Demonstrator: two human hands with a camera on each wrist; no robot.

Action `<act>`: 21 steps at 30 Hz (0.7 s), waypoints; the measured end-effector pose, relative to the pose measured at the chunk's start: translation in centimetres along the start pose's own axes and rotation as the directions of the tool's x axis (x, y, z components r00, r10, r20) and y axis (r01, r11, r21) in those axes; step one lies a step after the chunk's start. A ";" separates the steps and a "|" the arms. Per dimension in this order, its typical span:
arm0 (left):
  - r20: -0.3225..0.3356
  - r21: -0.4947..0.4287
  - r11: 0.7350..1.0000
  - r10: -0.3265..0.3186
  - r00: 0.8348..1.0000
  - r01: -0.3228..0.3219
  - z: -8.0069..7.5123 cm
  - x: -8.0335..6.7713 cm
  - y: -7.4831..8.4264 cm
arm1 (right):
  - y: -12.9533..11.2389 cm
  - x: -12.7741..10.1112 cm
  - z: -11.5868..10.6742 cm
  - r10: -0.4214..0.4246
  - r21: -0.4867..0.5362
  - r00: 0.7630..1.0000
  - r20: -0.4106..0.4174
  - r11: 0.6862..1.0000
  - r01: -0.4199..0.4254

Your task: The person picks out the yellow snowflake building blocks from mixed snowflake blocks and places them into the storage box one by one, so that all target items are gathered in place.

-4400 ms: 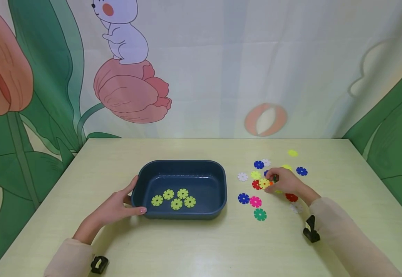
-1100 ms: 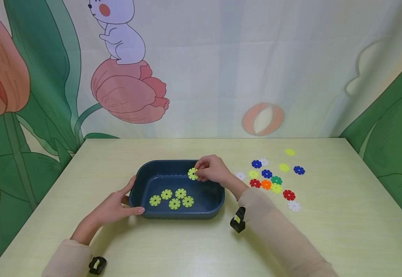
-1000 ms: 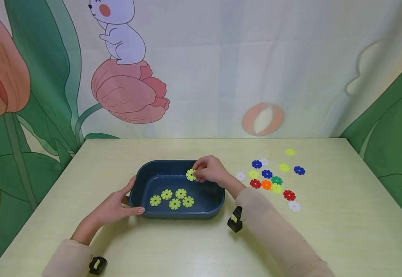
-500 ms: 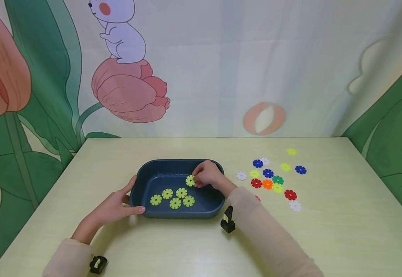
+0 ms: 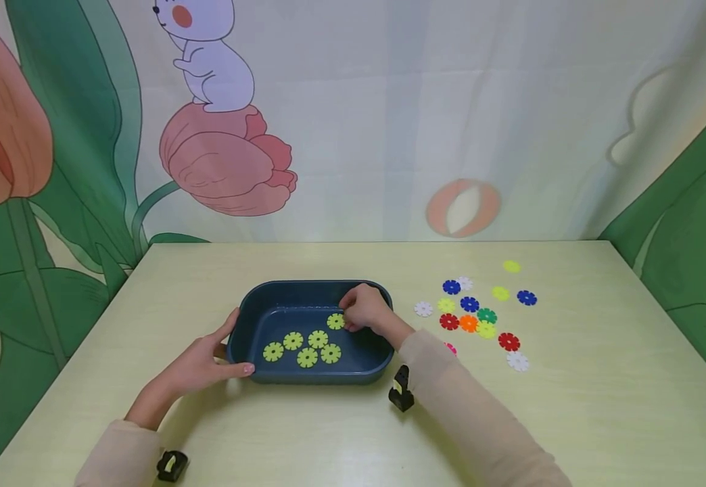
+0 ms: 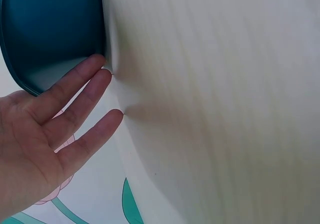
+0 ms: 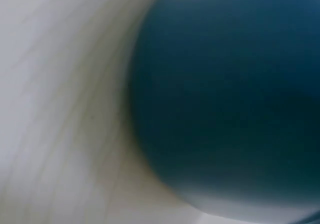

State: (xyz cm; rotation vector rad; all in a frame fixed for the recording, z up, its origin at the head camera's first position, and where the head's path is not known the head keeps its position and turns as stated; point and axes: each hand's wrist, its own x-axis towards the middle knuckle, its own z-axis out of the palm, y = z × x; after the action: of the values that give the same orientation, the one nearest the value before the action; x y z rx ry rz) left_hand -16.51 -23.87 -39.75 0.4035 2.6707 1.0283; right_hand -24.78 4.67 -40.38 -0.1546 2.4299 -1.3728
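Left hand: the left hand (image 5: pixel 197 368) sits at the near left corner of the blue tray (image 5: pixel 322 289), fingers straight and relaxed, laid along the tray's outer wall and gripping nothing. The left wrist view shows the same hand (image 6: pixel 47 134), palm open, with fingertips (image 6: pixel 97 61) touching the tray wall (image 6: pixel 50 29).

Five in the tray: five yellow-green discs (image 5: pixel 304 346) lie flat in a loose cluster on the tray floor, towards the near side, left of the right hand.

Right hand: the right hand (image 5: pixel 362 310) reaches over the tray's right side and down inside it, fingers curled together, pinching a yellow-green disc (image 5: pixel 336 321) at its right edge.

Key relation: the pinched disc pokes out to the left of the fingertips, low in the tray, just far and right of the cluster. It is close to the nearest of the five, apart as far as the head view shows. Whether it touches the floor yet cannot be told.

Nearer hand: the right hand is on the disc; the left is well apart, at the opposite corner.

Right wrist view: only a blurred stretch of tray wall (image 7: pixel 225 99) and table; no fingers or disc show there.

Spare pieces: a scatter of coloured discs (image 5: pixel 477 314), blue, white, red, orange, green, yellow and pink, lies on the table (image 5: pixel 602 379) right of the tray, reaching towards the far side.
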 end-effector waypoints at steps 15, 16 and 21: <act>0.002 -0.004 1.000 -0.006 1.000 0.006 0.0 0.0 0.0 | -0.9 -2.5 -1.9 -0.163 0.085 0.985 0.058 0.984 0.158; 0.003 -0.005 1.000 -0.007 1.000 0.007 0.0 0.0 0.0 | -0.9 -2.7 -2.1 -0.178 0.087 0.982 0.061 0.981 0.173; 0.005 -0.005 1.000 -0.015 1.000 0.015 0.0 0.0 0.2 | -1.1 -3.4 -3.0 -0.234 0.126 0.969 0.078 0.967 0.224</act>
State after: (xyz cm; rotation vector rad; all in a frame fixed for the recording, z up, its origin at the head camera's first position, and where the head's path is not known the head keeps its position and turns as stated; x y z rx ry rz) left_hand -16.45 -23.75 -39.62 0.3838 2.6624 1.0287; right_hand -22.73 7.41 -37.21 -0.4727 2.3054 -1.5633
